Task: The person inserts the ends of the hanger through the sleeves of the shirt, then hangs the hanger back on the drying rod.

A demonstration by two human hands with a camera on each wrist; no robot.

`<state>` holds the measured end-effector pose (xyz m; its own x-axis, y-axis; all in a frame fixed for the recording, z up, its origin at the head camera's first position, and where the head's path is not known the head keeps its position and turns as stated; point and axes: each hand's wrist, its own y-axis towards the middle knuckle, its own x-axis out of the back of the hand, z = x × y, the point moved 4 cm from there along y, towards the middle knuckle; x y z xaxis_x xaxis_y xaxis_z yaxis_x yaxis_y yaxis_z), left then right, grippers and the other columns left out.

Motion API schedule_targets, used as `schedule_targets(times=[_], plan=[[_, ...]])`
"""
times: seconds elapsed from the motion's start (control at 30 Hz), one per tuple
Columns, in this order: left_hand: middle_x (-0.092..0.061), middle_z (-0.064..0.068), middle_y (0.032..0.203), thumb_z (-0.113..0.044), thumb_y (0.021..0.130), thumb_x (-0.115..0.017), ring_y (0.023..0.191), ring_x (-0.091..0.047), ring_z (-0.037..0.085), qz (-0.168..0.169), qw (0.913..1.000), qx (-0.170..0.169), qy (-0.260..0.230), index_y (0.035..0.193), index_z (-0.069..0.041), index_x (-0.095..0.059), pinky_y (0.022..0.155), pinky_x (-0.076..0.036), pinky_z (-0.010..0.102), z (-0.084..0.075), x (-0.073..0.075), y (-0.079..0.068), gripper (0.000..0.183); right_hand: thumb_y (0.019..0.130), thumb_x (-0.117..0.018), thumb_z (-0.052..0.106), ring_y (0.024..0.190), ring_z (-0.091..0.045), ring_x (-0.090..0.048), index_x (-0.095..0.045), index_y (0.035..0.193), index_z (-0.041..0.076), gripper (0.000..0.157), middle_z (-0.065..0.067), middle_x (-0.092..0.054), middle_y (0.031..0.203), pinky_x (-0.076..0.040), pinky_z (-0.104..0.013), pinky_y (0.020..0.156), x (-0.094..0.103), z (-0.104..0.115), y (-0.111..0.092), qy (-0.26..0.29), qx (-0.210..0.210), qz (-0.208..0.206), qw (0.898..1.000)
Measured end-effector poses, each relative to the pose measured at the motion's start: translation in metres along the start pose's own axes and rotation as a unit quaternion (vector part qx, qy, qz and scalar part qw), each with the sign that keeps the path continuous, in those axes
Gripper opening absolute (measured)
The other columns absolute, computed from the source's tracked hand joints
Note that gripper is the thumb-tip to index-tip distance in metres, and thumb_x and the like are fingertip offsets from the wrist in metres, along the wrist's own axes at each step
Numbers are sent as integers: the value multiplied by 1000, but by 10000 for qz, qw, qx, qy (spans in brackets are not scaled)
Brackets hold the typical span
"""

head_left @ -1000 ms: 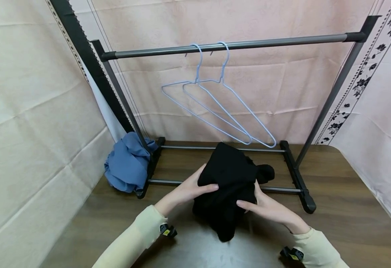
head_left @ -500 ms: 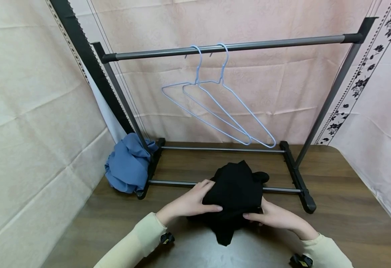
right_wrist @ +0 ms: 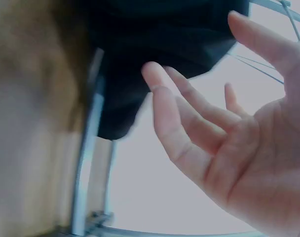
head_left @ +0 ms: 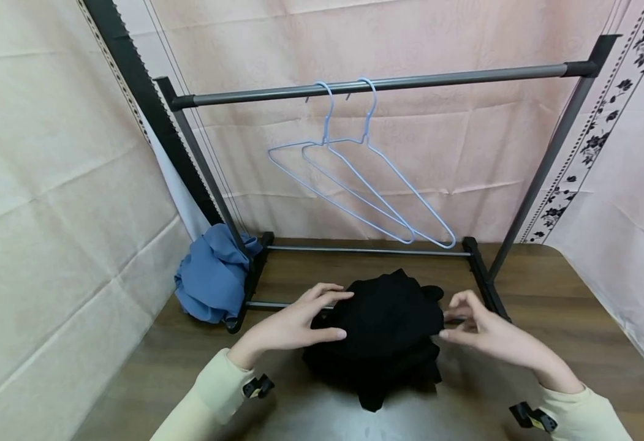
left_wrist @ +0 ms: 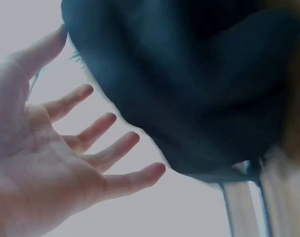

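Observation:
A crumpled black cloth, its exact kind of garment not clear, lies in a heap on the wooden table at the front of the rack. At its left side is my left hand; the left wrist view shows the fingers spread and the palm bare beside the dark fabric. My right hand is at the cloth's right edge with fingers loosely bent. In the right wrist view nothing sits in that palm, and the fingertips are close to the fabric; whether they touch it cannot be told.
A black metal clothes rack spans the table, with two light blue hangers on its top bar. A blue bundled cloth lies by the rack's left foot. Pale curtains surround the table.
The black cloth has come down onto the table and spread into a lower heap. Both hands have let go of it and moved apart, the right hand outward to the right.

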<state>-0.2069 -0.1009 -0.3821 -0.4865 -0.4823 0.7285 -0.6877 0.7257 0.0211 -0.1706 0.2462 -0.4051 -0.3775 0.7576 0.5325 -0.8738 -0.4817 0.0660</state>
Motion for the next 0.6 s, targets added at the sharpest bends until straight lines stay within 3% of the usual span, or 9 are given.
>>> schedule_targets(times=[0.1, 0.2, 0.33, 0.5, 0.6], plan=[[-29, -9, 157, -51, 98, -62, 141, -32, 15, -209, 9998, 34, 26, 154, -39, -38, 110, -38, 46, 1, 11, -2, 63, 98, -68, 15, 102, -15, -65, -29, 131, 5, 52, -20, -59, 131, -53, -28, 82, 12, 13, 0, -365, 93, -570, 9977], [-33, -12, 153, -51, 97, -63, 140, -34, 14, -385, 9992, 102, 42, 153, -38, -40, 109, -38, 47, 7, 15, 0, 62, 98, -69, 19, 117, -26, -58, -31, 138, 10, 56, -15, -52, 139, -54, -32, 86, 14, 21, 4, -544, 158, -774, 9954], [-35, -6, 153, -49, 96, -66, 134, -42, 19, -264, 9994, 198, -63, 155, -35, -36, 103, -44, 45, 19, 7, 6, 67, 96, -73, 28, 131, -46, -44, -29, 148, 14, 70, -18, -37, 151, -53, -45, 91, 0, 17, 14, -634, 156, -592, 9961], [-34, 5, 156, -50, 95, -67, 137, -42, 24, 125, 9991, 382, -129, 160, -27, -28, 105, -43, 46, 35, -17, 14, 79, 92, -75, 38, 132, -54, -41, -21, 157, 18, 87, -30, -30, 154, -47, -61, 93, -26, 1, 24, -726, -48, -176, 9972], [-33, 6, 159, -52, 95, -67, 140, -40, 22, 327, 9983, 489, 36, 160, -29, -26, 110, -38, 47, 41, -29, 19, 80, 90, -76, 46, 130, -52, -45, -31, 154, 22, 83, -29, -36, 153, -44, -64, 96, -38, -7, 26, -926, -217, -152, 9954]])
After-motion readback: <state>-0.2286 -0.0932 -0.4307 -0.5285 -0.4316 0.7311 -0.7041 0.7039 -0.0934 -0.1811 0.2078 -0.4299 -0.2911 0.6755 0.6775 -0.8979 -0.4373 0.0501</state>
